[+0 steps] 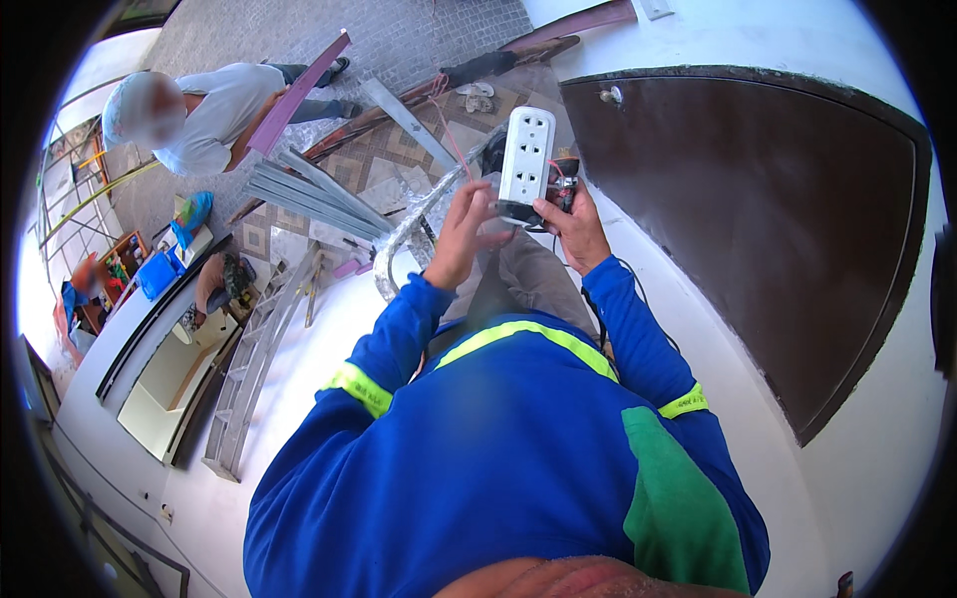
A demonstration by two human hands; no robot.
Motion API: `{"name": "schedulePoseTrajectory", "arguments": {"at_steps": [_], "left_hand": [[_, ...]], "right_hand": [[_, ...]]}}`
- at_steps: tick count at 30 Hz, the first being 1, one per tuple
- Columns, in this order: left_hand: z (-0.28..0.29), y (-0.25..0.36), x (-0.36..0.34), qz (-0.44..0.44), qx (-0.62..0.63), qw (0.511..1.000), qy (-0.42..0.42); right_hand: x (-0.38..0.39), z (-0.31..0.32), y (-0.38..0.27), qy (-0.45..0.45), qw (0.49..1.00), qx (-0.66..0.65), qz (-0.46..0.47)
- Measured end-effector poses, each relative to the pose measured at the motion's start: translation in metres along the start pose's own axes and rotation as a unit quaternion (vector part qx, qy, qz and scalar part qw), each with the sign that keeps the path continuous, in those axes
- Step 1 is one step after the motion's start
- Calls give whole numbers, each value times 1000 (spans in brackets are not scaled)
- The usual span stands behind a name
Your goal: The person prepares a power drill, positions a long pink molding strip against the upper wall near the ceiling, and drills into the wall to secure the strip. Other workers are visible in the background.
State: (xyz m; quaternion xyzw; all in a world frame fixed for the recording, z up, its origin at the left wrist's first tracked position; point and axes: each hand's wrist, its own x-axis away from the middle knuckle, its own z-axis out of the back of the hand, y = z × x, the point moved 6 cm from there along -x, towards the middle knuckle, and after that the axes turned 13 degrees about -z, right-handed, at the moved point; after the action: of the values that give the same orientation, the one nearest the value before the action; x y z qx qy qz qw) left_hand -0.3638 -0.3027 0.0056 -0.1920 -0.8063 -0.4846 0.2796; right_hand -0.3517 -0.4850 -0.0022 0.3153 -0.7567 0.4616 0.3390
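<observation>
A white three-gang extension outlet stands upright in front of me, its socket slots facing me. My right hand grips its lower right corner, with the thumb over the edge and the fingers mostly hidden behind. Left of the outlet, my left hand has its fingers apart and slightly bent, close to the dark lower end; I see nothing held in it. Beside the right hand is a black and orange tool, partly hidden. A dark cord hangs down past my right sleeve.
A brown door stands at the right. A metal ladder is at the left, near a framed opening. Metal channels and a long wooden beam lie ahead. A person in a white helmet carries a purple metal strip.
</observation>
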Motion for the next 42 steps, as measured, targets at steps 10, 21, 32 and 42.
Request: {"name": "schedulePoseTrajectory", "arguments": {"at_steps": [10, 21, 32, 42], "left_hand": [[-54, 19, -28, -33, 125, 975, -180], [-34, 36, -33, -54, -18, 977, -203], [-45, 54, -19, -139, -144, 949, -244], [-53, 60, -11, -227, -234, 912, -247]], "right_hand": [[19, 1, -23, 70, 976, 193, 74], [60, -43, -84, 127, 786, 529, 293], [69, -56, -103, 143, 748, 559, 328], [68, -54, -107, 97, 733, 617, 268]]}}
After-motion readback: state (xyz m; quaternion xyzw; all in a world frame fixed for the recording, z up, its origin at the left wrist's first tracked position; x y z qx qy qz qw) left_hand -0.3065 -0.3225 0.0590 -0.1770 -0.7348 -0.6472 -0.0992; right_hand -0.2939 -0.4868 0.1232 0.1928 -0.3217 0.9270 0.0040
